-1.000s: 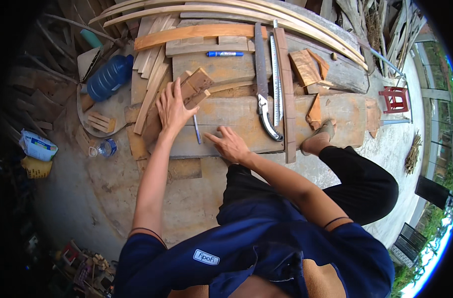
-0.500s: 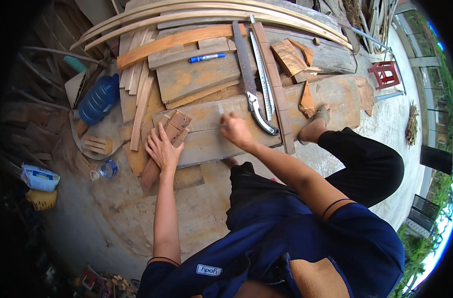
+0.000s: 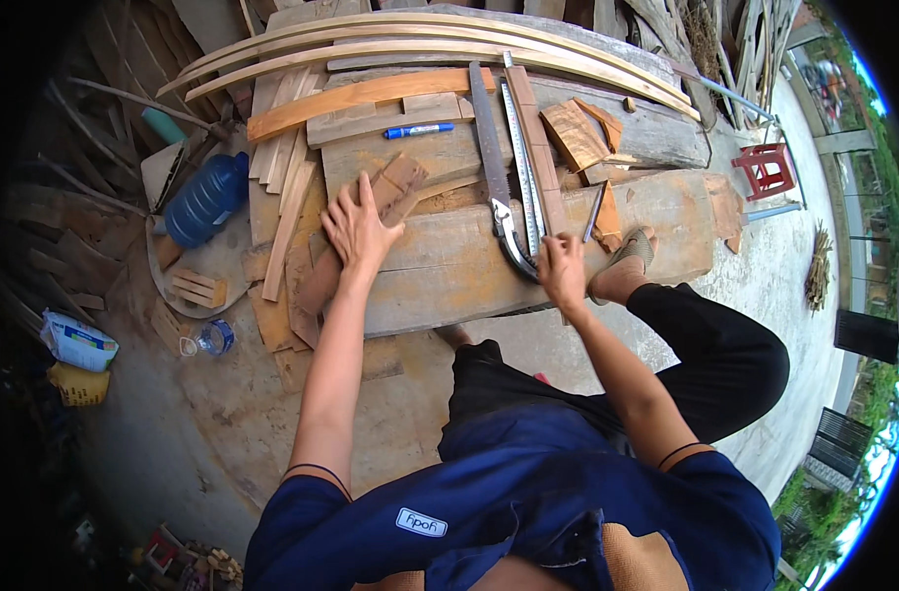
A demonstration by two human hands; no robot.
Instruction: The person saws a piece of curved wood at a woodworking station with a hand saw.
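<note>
My left hand [image 3: 359, 236] lies with fingers spread across a brown wooden board [image 3: 403, 187] that slants on the workbench of planks; its palm covers the board's middle. My right hand [image 3: 563, 271] is closed over the lower end of a long brown wooden strip [image 3: 541, 148] with lines marked across it. Just left of that strip lie a steel ruler [image 3: 519, 158] and a handsaw [image 3: 489, 143], whose black and silver handle ends close to my right fingers. A thin dark pencil or pen [image 3: 594, 210] rests right of the strip, by a pointed wood offcut [image 3: 608, 222].
A blue marker [image 3: 418, 130] lies on a plank behind. Long pale slats [image 3: 430, 47] cross the far side. At left are a large blue water jug [image 3: 205, 202] and a small clear bottle [image 3: 213, 338]. My foot [image 3: 622, 276] stands on the bench's right end; a red stool [image 3: 765, 170] is beyond.
My left hand and the brown board have moved away from me and rightward. My right hand has moved right onto the strip. The thin pencil or pen now shows beside the strip.
</note>
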